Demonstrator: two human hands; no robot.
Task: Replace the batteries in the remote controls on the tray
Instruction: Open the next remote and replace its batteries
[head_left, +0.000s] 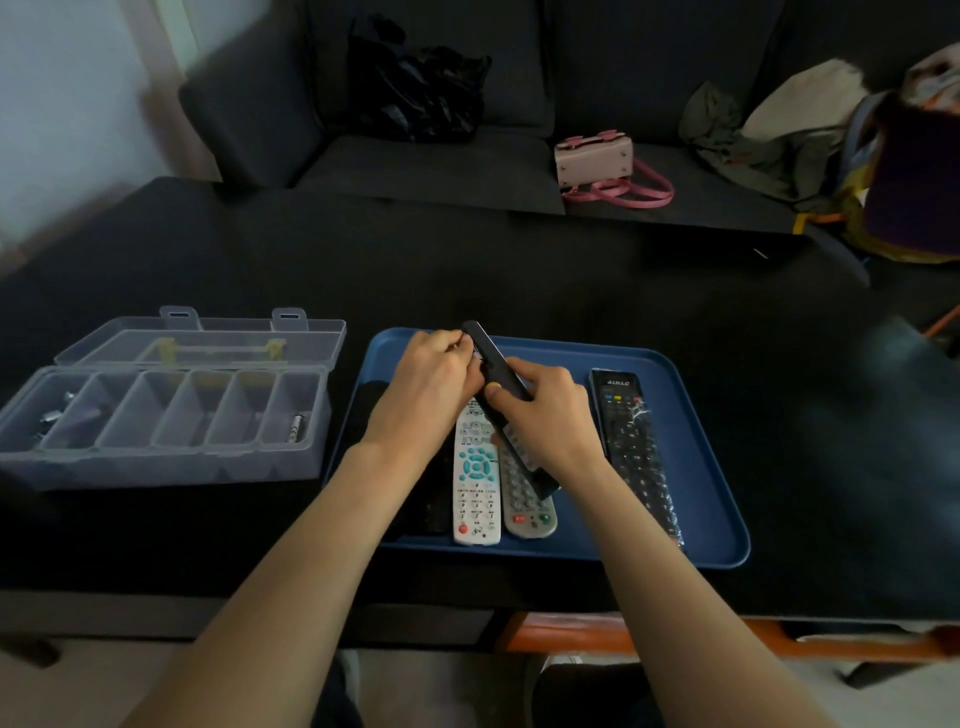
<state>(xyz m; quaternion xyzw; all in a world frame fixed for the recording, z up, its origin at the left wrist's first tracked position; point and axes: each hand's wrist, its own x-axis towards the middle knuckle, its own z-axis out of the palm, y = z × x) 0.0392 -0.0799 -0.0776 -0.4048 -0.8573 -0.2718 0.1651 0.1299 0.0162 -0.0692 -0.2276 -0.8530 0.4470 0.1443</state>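
Note:
Above the blue tray (717, 519) I hold a black remote (493, 364) tilted, its far end raised. My right hand (545, 410) grips its middle from the right. My left hand (431, 379) pinches at its upper part; whether a battery is between the fingers is hidden. On the tray lie a white remote (475, 483) with teal buttons, a grey remote (524, 499), a black remote in plastic wrap (636, 447) at the right, and a dark remote (431, 504) partly under my left forearm.
A clear plastic organizer box (166, 415) stands open left of the tray, with a battery (295, 427) in its right compartment and small items at its left end. Behind the black table is a dark sofa with a pink handbag (597, 161), a black bag (415, 88) and clothes.

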